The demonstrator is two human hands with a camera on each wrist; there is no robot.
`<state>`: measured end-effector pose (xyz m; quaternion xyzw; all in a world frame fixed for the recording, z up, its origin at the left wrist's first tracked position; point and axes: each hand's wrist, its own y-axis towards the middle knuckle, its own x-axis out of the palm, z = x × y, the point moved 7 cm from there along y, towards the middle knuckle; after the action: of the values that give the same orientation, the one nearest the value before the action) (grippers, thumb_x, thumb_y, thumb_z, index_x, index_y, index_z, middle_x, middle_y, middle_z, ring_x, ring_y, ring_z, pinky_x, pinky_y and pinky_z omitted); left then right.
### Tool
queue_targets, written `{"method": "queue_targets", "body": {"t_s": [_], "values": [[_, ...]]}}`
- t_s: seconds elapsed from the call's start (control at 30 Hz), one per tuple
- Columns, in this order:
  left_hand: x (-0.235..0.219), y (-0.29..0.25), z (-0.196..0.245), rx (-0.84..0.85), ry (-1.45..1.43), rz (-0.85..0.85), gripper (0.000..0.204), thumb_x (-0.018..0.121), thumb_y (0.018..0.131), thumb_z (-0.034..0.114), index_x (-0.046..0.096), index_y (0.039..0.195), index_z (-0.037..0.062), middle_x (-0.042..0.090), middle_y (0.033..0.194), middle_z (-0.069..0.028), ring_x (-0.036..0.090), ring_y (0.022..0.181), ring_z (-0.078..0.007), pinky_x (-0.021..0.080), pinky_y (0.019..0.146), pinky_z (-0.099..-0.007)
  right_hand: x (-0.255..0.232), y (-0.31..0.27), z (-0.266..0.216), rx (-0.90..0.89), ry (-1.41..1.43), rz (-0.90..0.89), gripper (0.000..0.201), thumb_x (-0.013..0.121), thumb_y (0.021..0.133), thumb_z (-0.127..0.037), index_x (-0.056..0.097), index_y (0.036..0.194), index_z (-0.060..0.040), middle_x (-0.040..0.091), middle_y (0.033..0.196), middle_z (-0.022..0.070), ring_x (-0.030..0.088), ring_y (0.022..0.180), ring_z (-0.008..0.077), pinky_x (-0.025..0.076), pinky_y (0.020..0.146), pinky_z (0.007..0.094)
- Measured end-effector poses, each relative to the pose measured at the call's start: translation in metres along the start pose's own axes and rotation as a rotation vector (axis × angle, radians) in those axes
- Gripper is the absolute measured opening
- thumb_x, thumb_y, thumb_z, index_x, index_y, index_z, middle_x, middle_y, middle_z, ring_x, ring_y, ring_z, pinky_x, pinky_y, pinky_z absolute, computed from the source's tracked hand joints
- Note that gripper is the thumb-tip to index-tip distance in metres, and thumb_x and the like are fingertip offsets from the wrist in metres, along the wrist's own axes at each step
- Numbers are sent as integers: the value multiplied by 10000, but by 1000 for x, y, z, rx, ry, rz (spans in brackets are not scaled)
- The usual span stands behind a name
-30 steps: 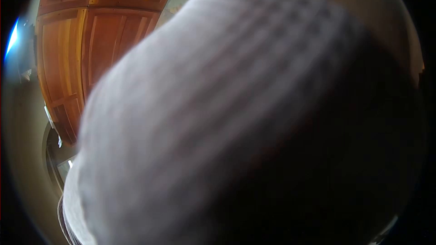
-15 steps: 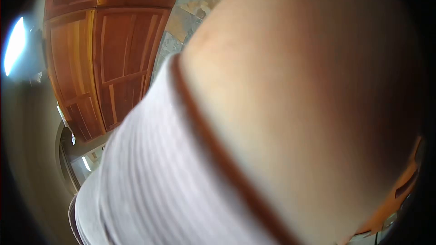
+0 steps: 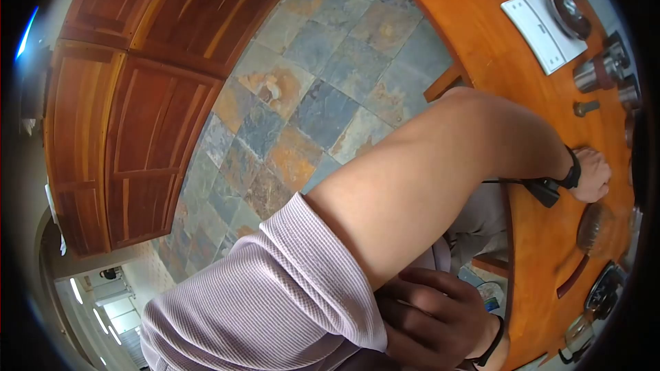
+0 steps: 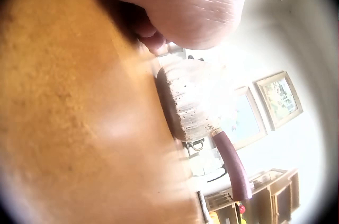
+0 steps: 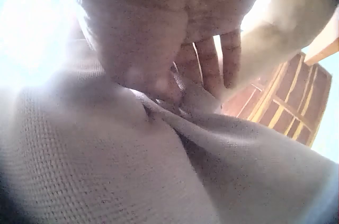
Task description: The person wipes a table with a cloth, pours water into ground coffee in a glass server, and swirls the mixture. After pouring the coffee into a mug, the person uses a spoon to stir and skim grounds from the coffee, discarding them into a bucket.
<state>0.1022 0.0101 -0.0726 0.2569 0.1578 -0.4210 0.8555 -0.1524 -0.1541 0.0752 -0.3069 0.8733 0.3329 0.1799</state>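
Observation:
In the head view my left arm crosses the picture, its pale ribbed sleeve (image 3: 323, 254) bunched at the upper arm. My left hand (image 3: 592, 175) rests on the wooden table (image 3: 533, 254), fingers loosely curled and holding nothing. Close beside it lies a ribbed, rounded object (image 4: 185, 102) with a reddish-brown handle (image 4: 232, 168). My right hand (image 3: 436, 316) is at the sleeve's cuff, its fingertips partly hidden. From the right wrist, the thumb and fingers pinch a gathered fold of the ribbed cloth (image 5: 100, 144).
Along the table stand a white flat device (image 3: 540, 31) with a dark round piece on it, a metal cup (image 3: 598, 72), a small bolt-like piece (image 3: 586, 108) and a black object (image 3: 605, 292). Wooden cabinets (image 3: 148, 130) line the far side of the slate floor (image 3: 320, 113).
The left arm, which filled the head view, has dropped away, and its hand now shows on the table. The right hand has come into view at the sleeve.

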Motion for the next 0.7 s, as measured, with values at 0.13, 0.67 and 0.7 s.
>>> {"method": "queue_targets", "body": {"t_s": [0.13,0.67,0.7], "values": [[-10,4,10,50,-24,20,306,526,844,227,697,788,-20,682,778,-239,672,759,-412,546,765,-480,-19,1,4,-1,32,28,242,628,796,-100,684,1000,17,677,937,142,636,956,283,567,819,407],[-17,-2,10,91,-41,70,287,556,865,253,685,779,11,676,757,-218,660,733,-413,528,713,-499,-58,-11,23,78,-115,363,306,766,813,-164,658,987,64,692,764,155,675,756,285,551,617,332],[-13,1,9,116,-36,57,300,552,859,255,691,766,6,678,754,-219,660,726,-418,530,713,-498,-53,-11,25,140,-122,282,343,773,808,-169,654,1019,73,699,827,181,675,805,321,554,662,355]]}}
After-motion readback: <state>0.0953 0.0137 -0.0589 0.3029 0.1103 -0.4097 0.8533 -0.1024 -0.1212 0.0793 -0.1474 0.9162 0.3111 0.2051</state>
